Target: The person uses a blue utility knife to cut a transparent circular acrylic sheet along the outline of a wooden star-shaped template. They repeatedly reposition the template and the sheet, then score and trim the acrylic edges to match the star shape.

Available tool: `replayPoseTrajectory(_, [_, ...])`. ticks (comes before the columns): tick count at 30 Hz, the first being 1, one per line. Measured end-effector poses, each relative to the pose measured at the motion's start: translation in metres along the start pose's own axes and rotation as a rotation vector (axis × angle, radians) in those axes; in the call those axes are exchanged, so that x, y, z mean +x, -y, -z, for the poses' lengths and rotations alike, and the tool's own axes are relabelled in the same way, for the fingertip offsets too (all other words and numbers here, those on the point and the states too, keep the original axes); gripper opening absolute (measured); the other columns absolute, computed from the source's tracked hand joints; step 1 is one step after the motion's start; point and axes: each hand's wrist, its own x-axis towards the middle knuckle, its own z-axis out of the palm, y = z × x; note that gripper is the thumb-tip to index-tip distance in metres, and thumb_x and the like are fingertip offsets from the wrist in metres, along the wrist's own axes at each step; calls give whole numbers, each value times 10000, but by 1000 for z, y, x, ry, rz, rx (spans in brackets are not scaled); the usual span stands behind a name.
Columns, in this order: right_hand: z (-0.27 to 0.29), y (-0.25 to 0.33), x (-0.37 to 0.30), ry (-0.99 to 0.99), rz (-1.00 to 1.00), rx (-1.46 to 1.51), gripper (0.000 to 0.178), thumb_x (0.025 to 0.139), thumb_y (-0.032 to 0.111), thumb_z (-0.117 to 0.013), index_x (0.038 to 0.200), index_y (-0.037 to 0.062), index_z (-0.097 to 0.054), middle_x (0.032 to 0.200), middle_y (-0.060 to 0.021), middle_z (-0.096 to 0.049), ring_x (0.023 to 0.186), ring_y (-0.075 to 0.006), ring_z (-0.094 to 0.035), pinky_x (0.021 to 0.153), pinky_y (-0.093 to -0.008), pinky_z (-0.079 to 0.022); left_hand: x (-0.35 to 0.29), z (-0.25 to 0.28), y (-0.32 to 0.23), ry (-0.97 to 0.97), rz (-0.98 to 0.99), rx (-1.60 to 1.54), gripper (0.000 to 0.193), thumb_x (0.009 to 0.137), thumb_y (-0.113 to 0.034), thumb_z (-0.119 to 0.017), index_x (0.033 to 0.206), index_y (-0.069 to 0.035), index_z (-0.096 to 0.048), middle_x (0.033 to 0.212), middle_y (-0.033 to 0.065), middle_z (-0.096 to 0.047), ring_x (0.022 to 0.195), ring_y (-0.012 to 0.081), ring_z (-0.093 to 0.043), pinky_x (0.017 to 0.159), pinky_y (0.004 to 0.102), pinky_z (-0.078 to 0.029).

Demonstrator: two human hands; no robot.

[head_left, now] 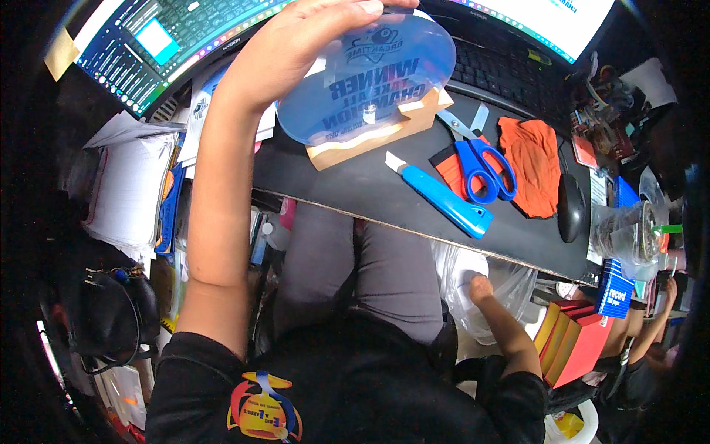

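Note:
My left hand (318, 33) reaches up and grips the upper edge of an oval clear plaque (370, 89) with dark printed lettering. The plaque stands in a light wooden base (355, 150) on the black desk (333, 185). Low on the right, beside the desk's front edge, my right hand (481, 287) is at a white object (462, 268) among clear plastic bags; its fingers are hidden. In front of the plaque lies a blue utility knife (444, 198), its blade out. Blue-handled scissors (484, 169) rest partly over a black and orange piece (449, 169).
Right of the scissors lie an orange cloth (529, 166) and a black mouse (571, 207). A keyboard (510, 85) and two monitors (177, 44) stand behind. Stacked papers (126, 196) are at left. Red and yellow books (573, 348) stand lower right, near another person (654, 325).

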Motion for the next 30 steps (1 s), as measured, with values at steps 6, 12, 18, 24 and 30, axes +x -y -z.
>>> replayPoseTrajectory(6, [-35,-28,14,-207,461,-8,183,809,134,-598,891,48,-737,884,-177,-716,730,-307,-682,669,-454,-554,-2,-2,0,-10,-26,-26,497,1026,-330,-490,1389,7,-534,1349,179,-582,1238,242,-555,1084,353,-397])
replayPoseTrajectory(12, [69,-15,-3,-237,318,-61,243,826,163,-548,753,14,-725,837,-186,-716,762,-321,-690,707,-451,-550,-7,6,13,-84,-96,33,493,1019,-325,-516,1397,-10,-533,1374,159,-572,1254,246,-544,1097,349,-386])
replayPoseTrajectory(18, [209,47,-99,-155,148,193,254,782,231,-742,873,-3,-703,816,-212,-688,849,-381,-674,756,-447,-529,-58,-1,68,-421,-325,86,357,939,-213,-670,1232,-9,-669,1177,85,-681,1080,145,-618,971,309,-467])
replayPoseTrajectory(24, [306,103,-189,-172,257,393,179,796,147,-763,843,-10,-689,758,-193,-669,689,-321,-659,644,-402,-502,-106,-13,110,-585,-239,-18,333,851,-82,-759,1166,10,-698,1102,97,-709,1011,160,-648,942,294,-484])
replayPoseTrajectory(30, [362,150,-235,-207,370,617,166,779,74,-785,755,-7,-641,639,-106,-593,561,-191,-561,560,-323,-453,-117,-22,126,-636,-177,237,283,775,-92,-783,1051,-37,-754,994,114,-739,935,195,-692,932,345,-507])
